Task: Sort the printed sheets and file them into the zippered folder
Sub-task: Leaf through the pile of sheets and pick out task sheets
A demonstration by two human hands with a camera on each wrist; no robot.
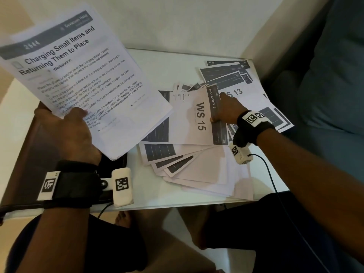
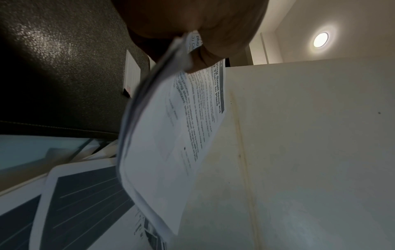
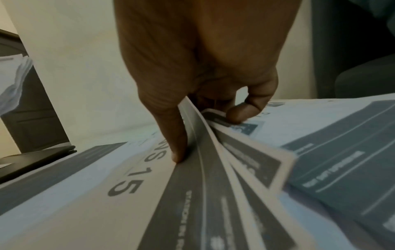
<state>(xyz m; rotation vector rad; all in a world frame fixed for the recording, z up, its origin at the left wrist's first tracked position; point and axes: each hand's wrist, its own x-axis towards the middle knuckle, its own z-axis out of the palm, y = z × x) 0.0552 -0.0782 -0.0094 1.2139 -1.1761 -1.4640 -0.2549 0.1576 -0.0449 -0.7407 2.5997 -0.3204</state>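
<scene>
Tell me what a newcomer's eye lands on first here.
First, the stack of sheets headed "Charging Small Items", held up at left by the left hand over the dark folder. Then the right hand pinching the "WS 15" sheet amid fanned papers on the white table.

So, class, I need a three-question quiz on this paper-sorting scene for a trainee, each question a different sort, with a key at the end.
1. True or false: the left hand holds a stack of sheets lifted above the dark folder.
2. Which label is printed large on the sheet that the right hand is pinching? A) WS 13 B) WS 15 C) WS 20
3. Fill in: the heading of the top sheet in the left hand begins "Charging Small ____".

Key:
1. True
2. B; the WS 13 sheet lies behind that hand on the white table.
3. Items
</scene>
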